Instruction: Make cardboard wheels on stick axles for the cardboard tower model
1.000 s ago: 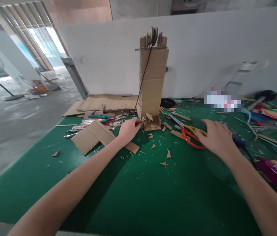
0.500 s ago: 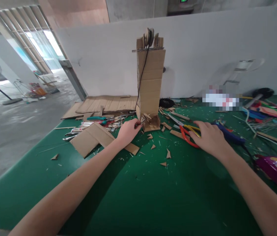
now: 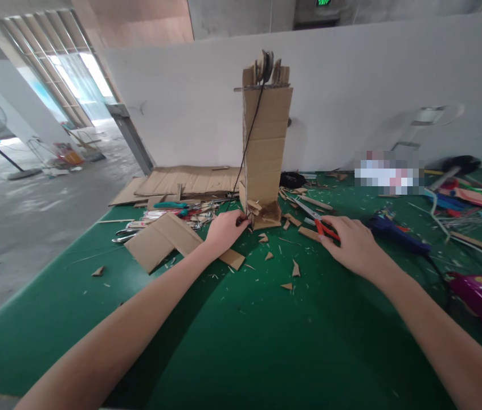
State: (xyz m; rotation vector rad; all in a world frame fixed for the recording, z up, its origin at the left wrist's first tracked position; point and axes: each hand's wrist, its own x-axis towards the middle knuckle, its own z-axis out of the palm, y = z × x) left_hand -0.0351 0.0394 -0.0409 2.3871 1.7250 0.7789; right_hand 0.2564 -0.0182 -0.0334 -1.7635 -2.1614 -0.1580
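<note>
Our left hand (image 3: 224, 230) pinches the black cord (image 3: 249, 134) at the light, tippy cardboard tower (image 3: 265, 148)'s foot, while our right hand (image 3: 352, 245) lies flat over the red-handled scissors (image 3: 320, 225).

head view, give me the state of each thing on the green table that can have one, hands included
cardboard tower: upright, dark cord hanging down its front
left hand: fingers pinched at the tower's base
right hand: palm down on the red-handled scissors
red-handled scissors: lying flat, handles mostly covered
blue glue gun: lying on its side, untouched
flat cardboard sheet: lying flat behind the tower
cardboard scraps: scattered loose
</note>
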